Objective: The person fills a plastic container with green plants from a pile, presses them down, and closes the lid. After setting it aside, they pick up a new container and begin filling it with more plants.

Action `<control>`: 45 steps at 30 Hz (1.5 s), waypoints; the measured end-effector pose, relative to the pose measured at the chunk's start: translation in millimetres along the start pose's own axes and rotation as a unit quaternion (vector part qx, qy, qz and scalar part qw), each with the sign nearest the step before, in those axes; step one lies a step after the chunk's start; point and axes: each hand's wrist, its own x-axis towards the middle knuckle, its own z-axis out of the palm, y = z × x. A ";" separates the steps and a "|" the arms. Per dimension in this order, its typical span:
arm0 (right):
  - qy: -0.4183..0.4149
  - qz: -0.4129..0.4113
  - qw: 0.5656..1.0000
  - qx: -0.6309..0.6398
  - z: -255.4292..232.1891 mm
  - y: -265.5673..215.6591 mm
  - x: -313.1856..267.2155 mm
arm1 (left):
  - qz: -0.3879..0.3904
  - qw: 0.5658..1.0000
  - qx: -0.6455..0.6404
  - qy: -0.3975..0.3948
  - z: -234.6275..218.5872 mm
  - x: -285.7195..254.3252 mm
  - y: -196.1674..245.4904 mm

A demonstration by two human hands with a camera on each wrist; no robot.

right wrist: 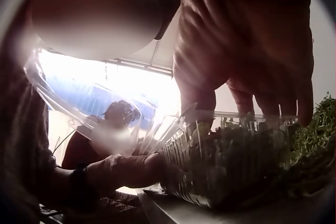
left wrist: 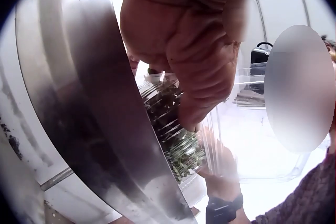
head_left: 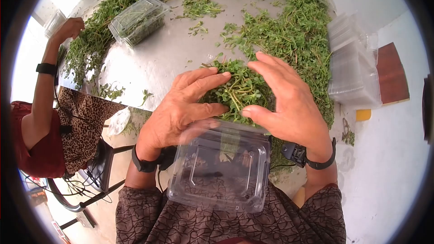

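While L hand (head_left: 176, 104) & R hand (head_left: 291, 99), part-open, touch greens (head_left: 242, 88), clear lid (head_left: 219, 167) sits btwn wrists.

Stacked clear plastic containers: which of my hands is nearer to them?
Right. Your right hand sits between the stacked containers and your left hand, which is farther off, across the leafy greens.

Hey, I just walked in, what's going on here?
Someone has their left hand and right hand at the greens in a clear box, its lid open towards them. Another person's hand is by the heap. A filled box sits on the table, and empty boxes are stacked at the right.
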 end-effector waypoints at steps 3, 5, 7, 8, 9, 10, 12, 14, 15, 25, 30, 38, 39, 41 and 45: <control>-0.007 -0.018 0.999 -0.035 10.2 -1.1 5.5 | 0.007 1.000 0.020 0.002 0.1 2.4 2.7; 0.018 -0.029 0.998 -0.050 16.9 0.0 8.3 | 0.009 0.999 0.031 0.005 2.3 1.4 0.6; 0.045 -0.040 0.996 -0.065 20.4 1.8 10.0 | 0.011 0.999 0.044 0.008 3.2 0.9 0.2; 0.049 -0.032 0.996 -0.066 21.2 2.5 10.6 | 0.016 0.998 0.063 0.009 3.0 1.1 0.8; 0.054 -0.024 0.996 -0.067 21.9 3.3 11.4 | 0.021 0.996 0.083 0.010 2.8 1.7 1.0; 0.055 -0.024 0.996 -0.068 22.5 5.2 11.6 | 0.022 0.996 0.083 0.011 3.0 2.2 1.3; 0.054 -0.008 0.997 -0.057 21.5 10.9 10.2 | 0.019 0.995 0.092 0.020 4.4 2.7 2.1; 0.052 -0.011 0.996 -0.066 17.0 13.7 9.3 | 0.017 0.995 0.100 0.019 5.0 2.7 4.0; 0.049 -0.015 0.996 -0.074 14.8 15.0 9.2 | 0.015 0.994 0.109 0.018 5.0 2.7 4.9; 0.059 0.021 0.995 0.074 -13.4 13.0 -3.0 | 0.010 0.995 0.097 0.018 6.4 2.6 5.8; 0.087 -0.049 0.995 0.030 -14.5 14.5 -11.7 | 0.022 0.995 0.092 0.041 10.2 2.4 3.3; 0.022 -0.103 0.989 -0.102 -7.3 13.2 -11.1 | 0.053 0.986 0.141 0.072 13.5 -3.4 -0.9; 0.023 -0.100 0.988 -0.114 -7.3 13.0 -10.1 | 0.062 0.983 0.150 0.080 14.0 -4.4 -0.8; 0.018 -0.104 0.989 -0.101 -6.7 12.3 -9.1 | 0.062 0.979 0.163 0.104 15.3 -6.8 1.5; 0.019 -0.120 0.989 -0.081 -15.7 15.5 -11.5 | 0.067 0.969 0.158 0.176 20.3 -16.5 3.1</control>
